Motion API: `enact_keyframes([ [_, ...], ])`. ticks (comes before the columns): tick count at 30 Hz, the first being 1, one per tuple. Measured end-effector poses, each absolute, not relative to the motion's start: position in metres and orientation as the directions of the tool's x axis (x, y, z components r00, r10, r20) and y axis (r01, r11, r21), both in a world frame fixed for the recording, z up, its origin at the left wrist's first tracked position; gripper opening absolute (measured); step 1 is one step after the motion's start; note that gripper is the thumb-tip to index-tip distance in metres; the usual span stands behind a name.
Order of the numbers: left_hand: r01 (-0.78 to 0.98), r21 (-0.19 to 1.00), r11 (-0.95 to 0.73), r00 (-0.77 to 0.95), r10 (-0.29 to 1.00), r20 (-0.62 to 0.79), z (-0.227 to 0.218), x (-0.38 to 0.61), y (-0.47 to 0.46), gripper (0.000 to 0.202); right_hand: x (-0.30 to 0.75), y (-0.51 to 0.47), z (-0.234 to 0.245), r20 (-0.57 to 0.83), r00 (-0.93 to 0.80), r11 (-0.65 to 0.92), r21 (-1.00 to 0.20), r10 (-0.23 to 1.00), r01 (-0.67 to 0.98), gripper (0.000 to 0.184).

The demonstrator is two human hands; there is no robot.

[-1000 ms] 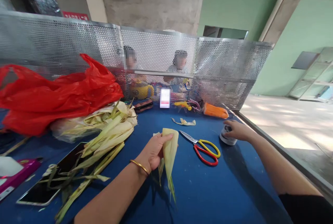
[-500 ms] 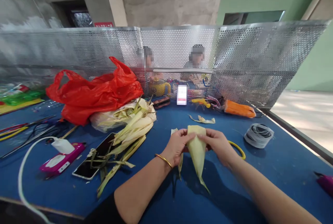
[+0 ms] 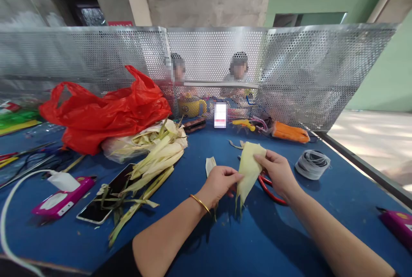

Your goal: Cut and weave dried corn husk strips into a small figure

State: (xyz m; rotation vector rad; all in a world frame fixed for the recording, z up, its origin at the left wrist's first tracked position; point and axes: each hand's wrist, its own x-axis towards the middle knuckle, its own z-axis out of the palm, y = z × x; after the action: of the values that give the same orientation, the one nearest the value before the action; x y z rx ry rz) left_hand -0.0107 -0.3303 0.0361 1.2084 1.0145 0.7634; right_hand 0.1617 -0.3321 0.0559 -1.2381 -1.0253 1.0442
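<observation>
A pale corn husk (image 3: 249, 169) is held up between my two hands, its narrow torn end hanging down. My right hand (image 3: 275, 167) pinches its upper right edge between thumb and fingers. With thumb and forefinger, my left hand (image 3: 220, 182) grips the lower left edge. A second husk strip (image 3: 210, 164) shows behind my left hand; whether the curled fingers hold it is hidden. Under my right hand lies a red looped handle (image 3: 272, 191), partly covered. A heap of corn husks (image 3: 167, 148) lies to the left.
Left are a red plastic bag (image 3: 112, 109), a dark-screened phone (image 3: 99, 208) under husk shreds and a purple device (image 3: 64, 197) with a white cable. A lit phone (image 3: 220, 115) stands ahead by the perforated metal screen (image 3: 215, 45). Right are an orange pack (image 3: 291, 132) and a wire coil (image 3: 312, 164).
The husk has turned from facing me with its point down to a slanted, flatter position. My right hand has moved up its right edge; the red handle now shows. The view has shifted slightly.
</observation>
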Motion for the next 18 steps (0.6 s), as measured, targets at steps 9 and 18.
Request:
enact_keyframes([
  [9,0.131,0.991,0.019,0.205,0.978,-0.046,0.051,-0.029,-0.316,0.021,0.165,-0.330,0.056,0.113,0.234,0.135,-0.988,0.966,-0.081,0.037],
  [18,0.671,0.717,-0.187,0.053,0.977,0.205,0.068,-0.093,-0.294,0.015,0.172,-0.334,0.062,-0.015,0.091,-0.001,-0.989,0.996,-0.147,0.039],
])
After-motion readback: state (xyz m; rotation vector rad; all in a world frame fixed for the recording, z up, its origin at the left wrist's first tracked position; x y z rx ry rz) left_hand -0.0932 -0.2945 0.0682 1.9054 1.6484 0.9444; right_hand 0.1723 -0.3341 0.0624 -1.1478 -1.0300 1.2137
